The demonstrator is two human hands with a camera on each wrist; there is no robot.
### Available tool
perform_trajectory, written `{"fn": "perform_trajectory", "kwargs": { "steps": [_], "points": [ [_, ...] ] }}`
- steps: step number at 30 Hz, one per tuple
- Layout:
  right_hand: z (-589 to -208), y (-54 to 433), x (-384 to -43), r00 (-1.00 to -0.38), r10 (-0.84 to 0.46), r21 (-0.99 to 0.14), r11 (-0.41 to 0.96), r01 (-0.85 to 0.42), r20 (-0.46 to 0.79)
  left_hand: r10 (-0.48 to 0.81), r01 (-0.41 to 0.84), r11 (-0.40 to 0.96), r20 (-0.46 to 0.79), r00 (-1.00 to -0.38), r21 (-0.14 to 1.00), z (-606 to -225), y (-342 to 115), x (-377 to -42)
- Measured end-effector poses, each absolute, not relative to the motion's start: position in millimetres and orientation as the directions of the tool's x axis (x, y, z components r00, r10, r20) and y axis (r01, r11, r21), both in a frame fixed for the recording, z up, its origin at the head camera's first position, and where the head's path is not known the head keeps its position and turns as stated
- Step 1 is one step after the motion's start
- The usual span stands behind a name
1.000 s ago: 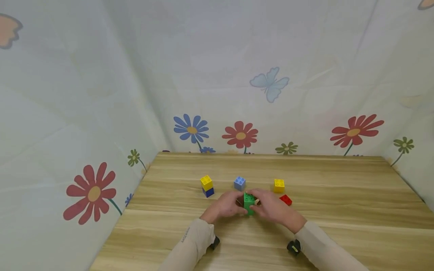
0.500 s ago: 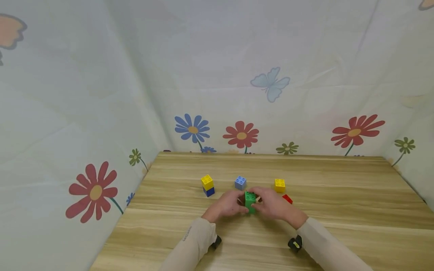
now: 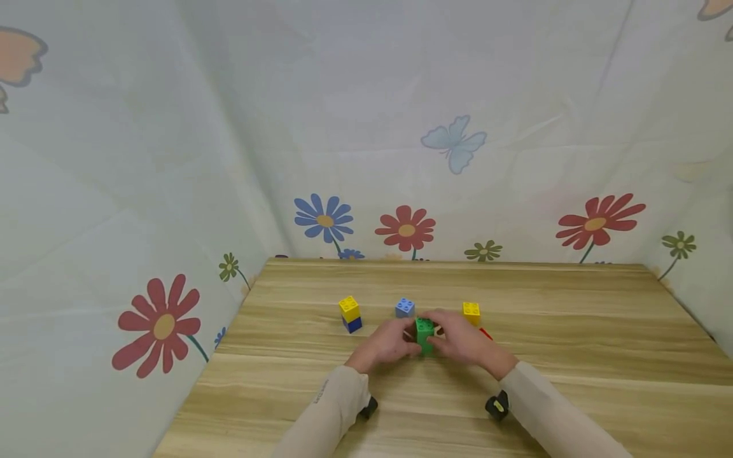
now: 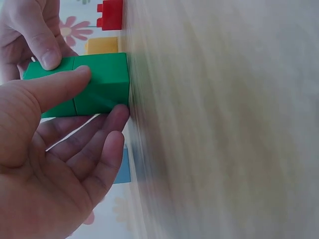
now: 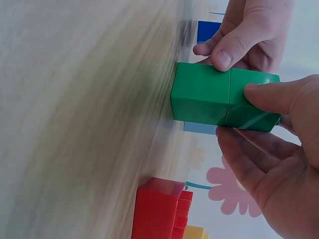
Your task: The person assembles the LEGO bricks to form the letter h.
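Note:
Two green toy bricks (image 3: 425,336) stand stacked one on top of the other between my hands, close over the tabletop. My left hand (image 3: 389,343) grips the lower brick (image 4: 104,82), its thumb lying by the seam. From the other side my right hand (image 3: 460,338) pinches the upper brick (image 5: 254,97) between thumb and fingers. A thin seam line runs between the two bricks in both wrist views, their faces lined up. Part of the red brick (image 5: 157,209) shows past the right hand, which hides most of it in the head view.
Behind the hands is a light blue brick (image 3: 404,308). To the left stands a yellow brick (image 3: 349,308) on a dark blue brick (image 3: 352,325). Another yellow brick (image 3: 471,312) sits at the back right. Flowered cloth (image 3: 366,127) surrounds the wooden table (image 3: 544,305).
Both hands have shifted slightly right and away from me with the green stack between them. The right hand now covers more of the red brick. The other bricks stay put.

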State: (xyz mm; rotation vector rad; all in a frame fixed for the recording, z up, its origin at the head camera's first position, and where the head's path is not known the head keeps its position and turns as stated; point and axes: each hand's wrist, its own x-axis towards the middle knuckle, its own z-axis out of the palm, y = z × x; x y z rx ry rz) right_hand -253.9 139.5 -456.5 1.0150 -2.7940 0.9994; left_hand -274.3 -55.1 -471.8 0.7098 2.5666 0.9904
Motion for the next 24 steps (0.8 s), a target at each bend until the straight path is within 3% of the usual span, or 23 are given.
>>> {"fn": "perform_trajectory", "kwargs": {
  "steps": [11, 24],
  "points": [
    [-455.0, 139.5, -259.5, -0.831, -0.532, -0.579, 0.631, -0.517, 0.163, 0.514, 0.282, 0.615, -0.103, -0.851, 0.736, -474.3, -51.1, -278.1],
    [-460.5, 141.7, -269.4, -0.841, -0.515, -0.564, 0.650, -0.509, 0.166, 0.493, 0.323, 0.648, -0.056, -0.868, 0.689, -473.3, -46.8, -280.7]
  ]
}}
